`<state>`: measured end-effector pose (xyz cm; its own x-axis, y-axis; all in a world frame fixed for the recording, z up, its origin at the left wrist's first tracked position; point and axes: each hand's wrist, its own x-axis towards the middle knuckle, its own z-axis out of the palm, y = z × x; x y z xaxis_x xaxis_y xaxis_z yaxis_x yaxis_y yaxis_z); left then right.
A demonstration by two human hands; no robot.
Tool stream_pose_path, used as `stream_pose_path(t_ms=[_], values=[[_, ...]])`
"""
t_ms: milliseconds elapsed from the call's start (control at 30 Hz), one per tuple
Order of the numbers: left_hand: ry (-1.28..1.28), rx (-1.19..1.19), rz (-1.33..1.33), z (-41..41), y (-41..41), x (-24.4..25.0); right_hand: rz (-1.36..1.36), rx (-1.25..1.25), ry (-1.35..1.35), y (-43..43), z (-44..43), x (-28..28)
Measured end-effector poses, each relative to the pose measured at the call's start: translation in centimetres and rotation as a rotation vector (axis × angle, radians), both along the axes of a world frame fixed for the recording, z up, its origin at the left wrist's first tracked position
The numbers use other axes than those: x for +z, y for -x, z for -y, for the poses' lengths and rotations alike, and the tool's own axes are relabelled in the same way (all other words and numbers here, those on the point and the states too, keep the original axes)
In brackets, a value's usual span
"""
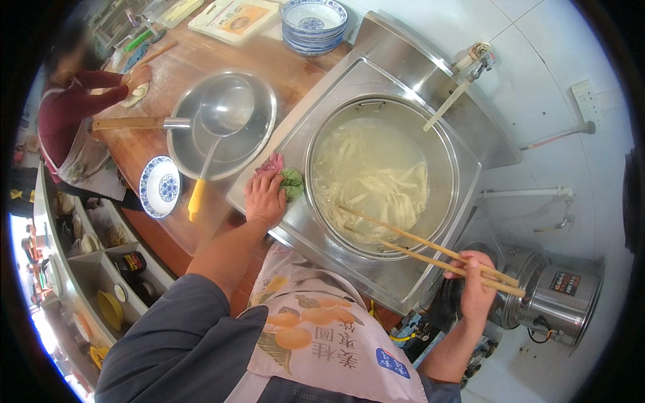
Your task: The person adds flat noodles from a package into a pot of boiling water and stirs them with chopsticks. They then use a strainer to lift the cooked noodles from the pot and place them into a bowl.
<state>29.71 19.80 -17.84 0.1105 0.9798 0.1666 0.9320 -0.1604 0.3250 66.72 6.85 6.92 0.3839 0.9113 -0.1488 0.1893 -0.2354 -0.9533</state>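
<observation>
Wide noodles (pixel 388 196) lie in cloudy liquid inside a large round metal pot (pixel 451 201) set in a steel stove top. My right hand (pixel 473 282) grips a pair of long wooden chopsticks (pixel 418 249), whose tips dip into the liquid at the pot's near side. Left of the pot, my left hand (pixel 265 199) rests on the stove's edge. Its fingers touch a crumpled pink and green cloth (pixel 291 184); whether they grip it I cannot tell.
A steel basin (pixel 184 151) holds a ladle (pixel 227 108) and a yellow-handled strainer (pixel 198 199), beside a blue-and-white bowl (pixel 158 186). Stacked bowls (pixel 315 30) stand behind. A tap (pixel 453 95) reaches toward the pot. Another person (pixel 75 116) works dough (pixel 136 94) at the wooden table.
</observation>
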Motion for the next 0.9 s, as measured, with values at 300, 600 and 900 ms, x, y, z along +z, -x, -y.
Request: stream_pose_path(t_ms=[300, 600, 900], values=[[0.004, 0.004, 0.004, -0.1, -0.1, 0.1, 0.097, 0.068, -0.254, -0.7, 1.1, 4.2], [0.002, 0.004, 0.0, -0.1, 0.1, -0.2, 0.254, 0.258, -0.004, 2.3, -1.7, -3.7], [-0.01, -0.006, -0.004, 0.0, 0.1, -0.1, 0.358, 0.094, -0.041, 2.0, -1.5, -4.6]])
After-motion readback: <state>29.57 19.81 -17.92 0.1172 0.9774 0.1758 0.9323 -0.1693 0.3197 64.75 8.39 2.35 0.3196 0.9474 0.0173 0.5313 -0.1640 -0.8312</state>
